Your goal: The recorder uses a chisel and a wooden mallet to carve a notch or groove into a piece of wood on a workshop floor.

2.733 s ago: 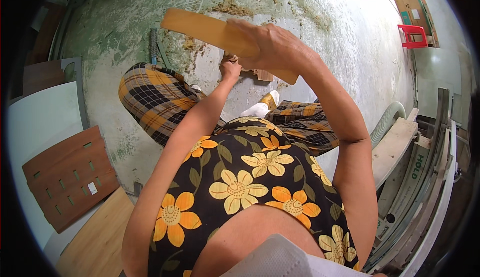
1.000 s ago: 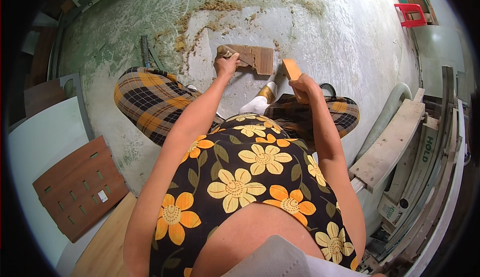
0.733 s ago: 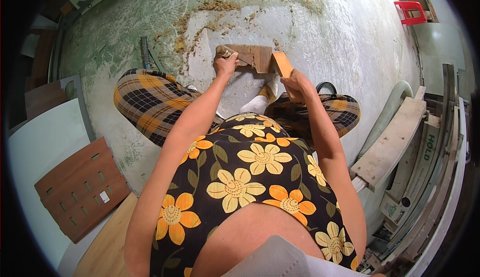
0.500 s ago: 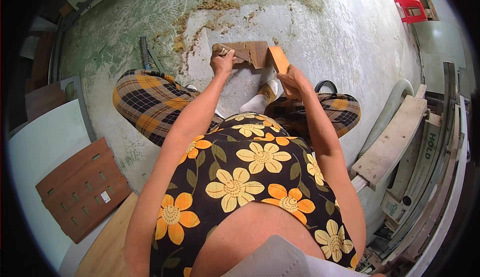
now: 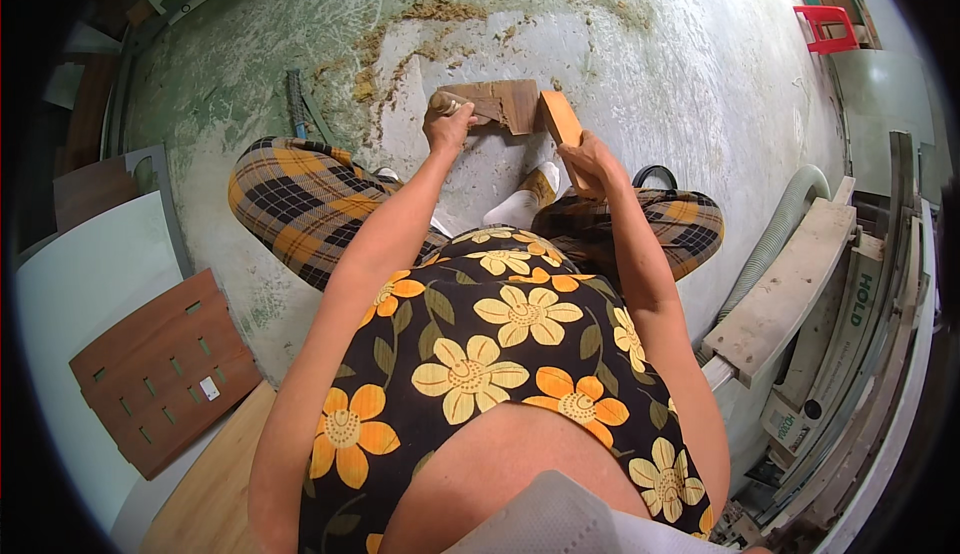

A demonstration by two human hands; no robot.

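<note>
Plainly stiff wood, firmly held

Now the brown board (image 5: 517,104) lies on the floor (image 5: 690,94) just beyond the white-socked foot (image 5: 512,210), its near edge ragged. From where I stand it looks rigid and fairly light, though probably splintery along that break; I'd take it by the straighter far edge. The left hand (image 5: 449,131) has its fingers curled round a rounded stub (image 5: 441,102) at the board's left end — whether that stub belongs to a tool, I can't tell. The right hand (image 5: 595,159) wraps its fingers round the lower part of a yellow bar (image 5: 561,117), whose upper end sits close by the board's right end; touching or not, I can't make out. The bar seems hard, smooth and heavier, so a full fist low down suits it.

Underfoot it's scuffed and green-stained, strewn with brown crumbs (image 5: 440,6) — gritty, I'd say. A red stool (image 5: 827,30) stands off right, a ribbed hose (image 5: 782,234) and pale plank (image 5: 782,294) nearer.
</note>
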